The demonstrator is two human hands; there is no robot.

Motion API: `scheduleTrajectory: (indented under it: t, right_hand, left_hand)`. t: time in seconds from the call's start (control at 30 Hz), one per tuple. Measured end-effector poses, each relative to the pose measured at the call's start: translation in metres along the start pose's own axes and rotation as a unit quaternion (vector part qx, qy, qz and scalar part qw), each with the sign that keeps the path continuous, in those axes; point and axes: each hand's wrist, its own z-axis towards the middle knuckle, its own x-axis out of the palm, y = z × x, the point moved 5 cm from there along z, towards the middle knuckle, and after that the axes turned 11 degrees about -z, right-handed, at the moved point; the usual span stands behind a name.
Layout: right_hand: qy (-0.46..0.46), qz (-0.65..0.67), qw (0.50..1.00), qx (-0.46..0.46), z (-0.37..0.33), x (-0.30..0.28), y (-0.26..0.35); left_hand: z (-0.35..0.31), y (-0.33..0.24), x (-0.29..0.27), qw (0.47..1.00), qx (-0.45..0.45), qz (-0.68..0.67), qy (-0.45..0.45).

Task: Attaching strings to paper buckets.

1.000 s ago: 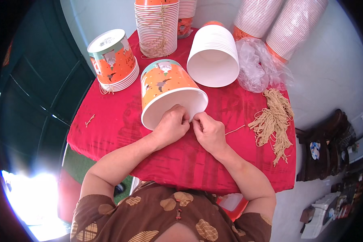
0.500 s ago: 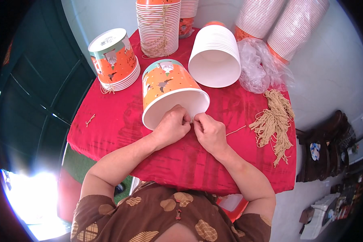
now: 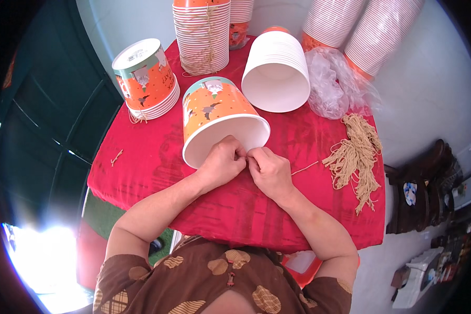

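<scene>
A paper bucket, orange with a green band and cartoon figures, lies tilted on the table with its white mouth toward me. At the near right of its rim, my left hand is closed in a pinch, partly in front of the opening. My right hand pinches right beside it, fingertips almost touching the left ones. A short length of tan twine sticks out to the right from behind my right hand. What lies between the fingertips is too small and covered to make out.
A bundle of twine lies at the right, below a crumpled plastic bag. White-mouthed buckets lie behind the worked one. An inverted short stack stands left, with tall stacks at the back. A twine scrap rests near the left edge.
The whole view has shifted very slightly. Both hands stay pinched at the bucket's rim, with only small finger movement.
</scene>
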Motion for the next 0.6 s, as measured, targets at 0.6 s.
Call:
scheduleTrajectory:
  t: [0.6]
  right_hand:
    - [-0.014,-0.002,0.999,-0.049,0.000,-0.002,0.006]
  left_hand:
    - [0.004,0.015,-0.004,0.989,-0.115,-0.092,0.010]
